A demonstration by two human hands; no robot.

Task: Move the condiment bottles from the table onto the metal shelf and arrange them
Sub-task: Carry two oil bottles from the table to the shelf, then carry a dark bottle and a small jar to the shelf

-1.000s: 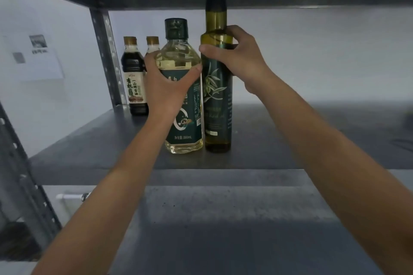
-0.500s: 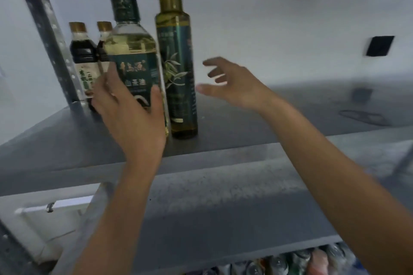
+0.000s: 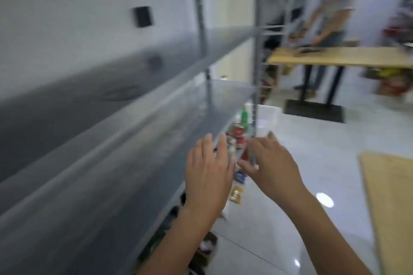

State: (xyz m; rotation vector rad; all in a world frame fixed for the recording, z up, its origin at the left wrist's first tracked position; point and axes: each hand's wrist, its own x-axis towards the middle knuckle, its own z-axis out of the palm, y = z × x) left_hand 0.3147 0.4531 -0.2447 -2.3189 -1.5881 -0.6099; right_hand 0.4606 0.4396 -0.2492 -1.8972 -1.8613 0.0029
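both empty, fingers spread, the left hand (image 3: 209, 176) and right hand (image 3: 271, 166) hover at six o'clock beside the metal shelf (image 3: 125, 123), its long edge running toward one o'clock; motion blur obscures items beneath, no condiment bottles identifiable.

wall (image 3: 78, 6): white, a small black square plate (image 3: 142, 16) on it | floor (image 3: 312, 152): pale glossy tiles with bright light glints | wooden table (image 3: 339, 59) on black legs at the far right, a person (image 3: 333, 13) standing behind it | view blurred throughout
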